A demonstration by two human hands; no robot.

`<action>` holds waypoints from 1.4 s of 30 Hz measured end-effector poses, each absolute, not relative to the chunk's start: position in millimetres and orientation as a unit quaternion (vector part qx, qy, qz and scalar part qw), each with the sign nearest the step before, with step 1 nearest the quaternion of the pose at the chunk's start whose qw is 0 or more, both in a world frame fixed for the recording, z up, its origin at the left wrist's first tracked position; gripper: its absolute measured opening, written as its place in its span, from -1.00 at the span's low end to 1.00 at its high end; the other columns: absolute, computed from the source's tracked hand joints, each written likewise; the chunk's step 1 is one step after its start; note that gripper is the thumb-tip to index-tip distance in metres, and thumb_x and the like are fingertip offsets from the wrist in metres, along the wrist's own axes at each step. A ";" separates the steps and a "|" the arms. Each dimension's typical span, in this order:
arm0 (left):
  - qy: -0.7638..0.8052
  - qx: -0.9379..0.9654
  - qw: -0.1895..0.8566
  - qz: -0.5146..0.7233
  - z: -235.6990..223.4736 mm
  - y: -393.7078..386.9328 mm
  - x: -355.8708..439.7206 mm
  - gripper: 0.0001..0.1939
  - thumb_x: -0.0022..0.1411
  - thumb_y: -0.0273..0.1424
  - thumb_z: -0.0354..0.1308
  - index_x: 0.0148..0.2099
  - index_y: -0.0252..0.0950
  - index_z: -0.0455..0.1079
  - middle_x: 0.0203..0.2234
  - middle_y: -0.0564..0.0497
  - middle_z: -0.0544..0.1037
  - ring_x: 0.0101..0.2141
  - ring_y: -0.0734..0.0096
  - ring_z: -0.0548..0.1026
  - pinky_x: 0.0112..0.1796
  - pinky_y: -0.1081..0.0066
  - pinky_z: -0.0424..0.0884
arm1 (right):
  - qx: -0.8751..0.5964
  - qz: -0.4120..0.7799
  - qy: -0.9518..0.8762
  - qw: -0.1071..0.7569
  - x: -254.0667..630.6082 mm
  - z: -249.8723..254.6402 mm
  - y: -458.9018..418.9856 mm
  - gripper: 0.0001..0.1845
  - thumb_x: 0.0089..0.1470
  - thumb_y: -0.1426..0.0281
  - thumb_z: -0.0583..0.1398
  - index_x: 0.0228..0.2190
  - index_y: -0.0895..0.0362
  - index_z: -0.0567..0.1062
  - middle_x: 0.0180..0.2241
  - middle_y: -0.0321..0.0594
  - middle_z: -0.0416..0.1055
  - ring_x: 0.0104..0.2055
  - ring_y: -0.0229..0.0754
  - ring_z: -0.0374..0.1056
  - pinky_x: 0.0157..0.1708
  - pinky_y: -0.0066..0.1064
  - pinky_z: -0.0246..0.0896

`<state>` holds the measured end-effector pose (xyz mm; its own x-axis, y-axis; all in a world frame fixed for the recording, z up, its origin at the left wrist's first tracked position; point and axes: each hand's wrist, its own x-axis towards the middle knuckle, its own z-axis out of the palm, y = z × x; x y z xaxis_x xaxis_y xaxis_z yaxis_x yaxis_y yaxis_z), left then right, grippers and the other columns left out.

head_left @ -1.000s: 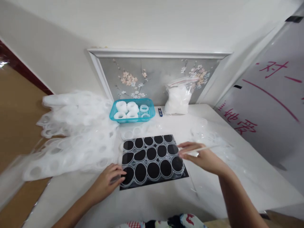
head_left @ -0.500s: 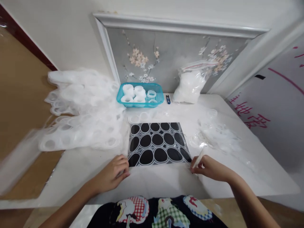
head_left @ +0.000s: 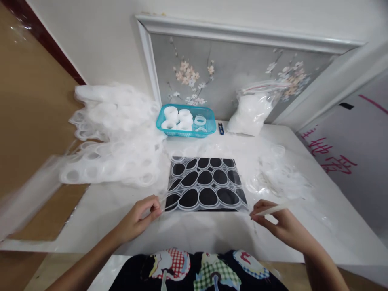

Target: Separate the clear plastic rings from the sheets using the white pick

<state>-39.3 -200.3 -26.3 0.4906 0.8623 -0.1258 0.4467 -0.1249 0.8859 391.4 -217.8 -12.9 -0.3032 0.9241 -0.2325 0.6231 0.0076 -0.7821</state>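
A thin clear sheet with rows of white-edged rings (head_left: 208, 176) lies over a black rectangular board (head_left: 205, 178), buckled and shifted along its left side. My left hand (head_left: 144, 214) pinches the sheet's near left corner between thumb and forefinger, a little off the board. At the near right corner, my right hand (head_left: 275, 222) is closed round a slim white stick (head_left: 274, 208) that slants up to the right. Its fingertips are close to the sheet's corner; I cannot tell whether they grip it too.
Piled ring sheets (head_left: 115, 133) cover the table's left side. Behind the board stand a blue basket (head_left: 186, 133) of white rings, small blue thread snips (head_left: 221, 129) and a zip bag (head_left: 250, 111) of white material. Clear ring scraps (head_left: 281, 173) lie at right on the white table (head_left: 209, 234).
My left hand has taken the sheet's near left corner and lifted it, so the rings no longer line up flat. The stick in my right hand has tipped lower. The view has shifted slightly.
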 end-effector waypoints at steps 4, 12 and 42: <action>0.458 0.720 0.478 0.210 -31.0 -198.1 -39.0 -0.72 0.39 -0.28 -0.03 -0.36 -0.31 0.25 -0.44 0.07 0.35 -0.38 0.48 0.33 -0.30 0.48 0.24 | -0.579 0.389 -0.692 0.187 388.0 -14.3 -223.5 -0.70 0.17 0.16 0.17 -0.42 0.07 0.58 -0.30 -0.12 0.48 -0.26 -0.11 0.44 -0.29 -0.34 0.41; 0.399 0.749 0.477 0.227 -32.6 -183.9 -36.9 -0.71 0.35 -0.29 0.01 -0.41 -0.32 0.21 -0.50 0.08 0.30 -0.44 0.51 0.28 -0.36 0.49 0.23 | -0.619 0.218 -0.696 0.292 372.1 2.7 -241.7 -0.74 0.13 0.19 0.20 -0.43 0.08 0.58 -0.35 -0.10 0.47 -0.34 -0.10 0.45 -0.53 -0.43 0.38; 0.579 0.716 0.316 0.226 -43.9 -144.4 -16.9 -0.66 0.27 -0.18 0.01 -0.08 -0.32 0.39 -0.47 0.07 0.43 -0.51 0.47 0.35 -0.38 0.43 0.30 | -0.662 0.247 -0.689 0.161 356.8 -57.0 -150.2 -0.73 0.10 0.21 0.17 -0.41 0.12 0.59 -0.36 -0.09 0.55 -0.32 0.00 0.46 -0.30 -0.26 0.30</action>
<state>-16.9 -144.4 -43.9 0.2258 0.9733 -0.0420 0.6868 -0.1285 0.7154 356.8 -150.2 -57.0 -0.0709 0.9920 -0.1048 0.8324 0.0009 -0.5542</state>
